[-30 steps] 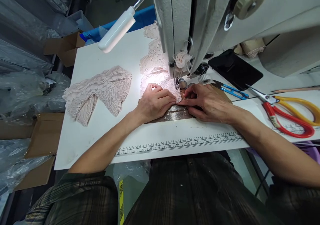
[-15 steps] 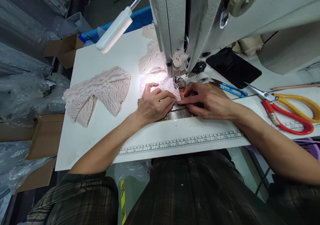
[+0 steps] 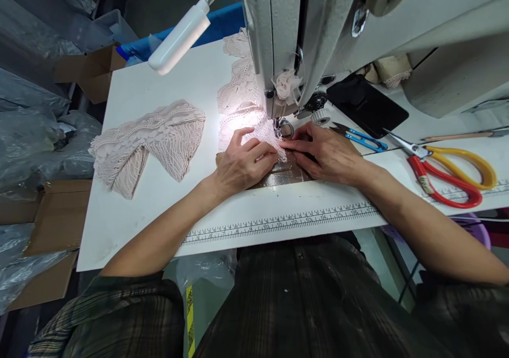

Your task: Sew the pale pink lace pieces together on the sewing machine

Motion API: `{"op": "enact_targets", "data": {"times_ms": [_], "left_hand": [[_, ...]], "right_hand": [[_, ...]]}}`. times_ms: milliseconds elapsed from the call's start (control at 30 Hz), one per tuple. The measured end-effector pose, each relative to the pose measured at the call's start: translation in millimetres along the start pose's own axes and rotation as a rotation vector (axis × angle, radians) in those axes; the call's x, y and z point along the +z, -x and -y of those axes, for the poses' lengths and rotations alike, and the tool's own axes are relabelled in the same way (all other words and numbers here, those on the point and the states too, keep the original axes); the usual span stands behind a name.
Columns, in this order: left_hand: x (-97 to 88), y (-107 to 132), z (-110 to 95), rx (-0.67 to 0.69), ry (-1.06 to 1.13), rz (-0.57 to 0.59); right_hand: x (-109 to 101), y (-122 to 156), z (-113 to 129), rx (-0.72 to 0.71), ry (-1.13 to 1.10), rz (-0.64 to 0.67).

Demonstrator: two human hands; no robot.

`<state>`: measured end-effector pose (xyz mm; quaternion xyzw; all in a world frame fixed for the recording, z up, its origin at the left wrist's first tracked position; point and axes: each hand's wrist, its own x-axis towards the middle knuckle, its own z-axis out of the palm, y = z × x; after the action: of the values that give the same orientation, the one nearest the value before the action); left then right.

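Note:
A pale pink lace piece [image 3: 242, 111] lies under the presser foot [image 3: 283, 129] of a grey sewing machine [image 3: 302, 34]. My left hand [image 3: 242, 164] rests flat on the lace, fingers stretched out, just left of the foot. My right hand [image 3: 322, 154] lies right of the foot, its fingers pressed together on the lace edge in front of the needle. Both hands sit over a brown taped patch [image 3: 284, 175] on the white table [image 3: 139, 215].
A second stack of lace pieces [image 3: 151, 138] lies at the left. Blue thread snips [image 3: 360, 138], red and yellow scissors [image 3: 449, 169] and a black phone [image 3: 368, 106] lie at the right. A lamp [image 3: 178, 40] hangs above. A printed ruler [image 3: 278, 223] runs along the front edge. Cardboard boxes [image 3: 51, 220] stand left.
Both hands have slid the lace a little further toward the presser foot. My view has shifted slightly. Nothing else on the table has moved.

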<state>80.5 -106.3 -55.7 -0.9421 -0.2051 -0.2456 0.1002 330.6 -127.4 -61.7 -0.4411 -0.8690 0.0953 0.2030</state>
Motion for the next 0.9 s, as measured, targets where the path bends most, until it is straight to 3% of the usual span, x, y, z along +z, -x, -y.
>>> {"op": "enact_targets", "data": {"times_ms": [200, 433, 900], "left_hand": [[-4.3, -2, 0, 0.091, -0.059, 0.072], [-8.0, -5, -7, 0.129, -0.13, 0.043], [-6.4, -3, -7, 0.024, -0.098, 0.117]], "right_hand": [[2, 1, -2, -0.027, 0.006, -0.02], [1, 4, -8, -0.156, 0.041, -0.041], [-2, 2, 1, -0.104, 0.179, -0.013]]}}
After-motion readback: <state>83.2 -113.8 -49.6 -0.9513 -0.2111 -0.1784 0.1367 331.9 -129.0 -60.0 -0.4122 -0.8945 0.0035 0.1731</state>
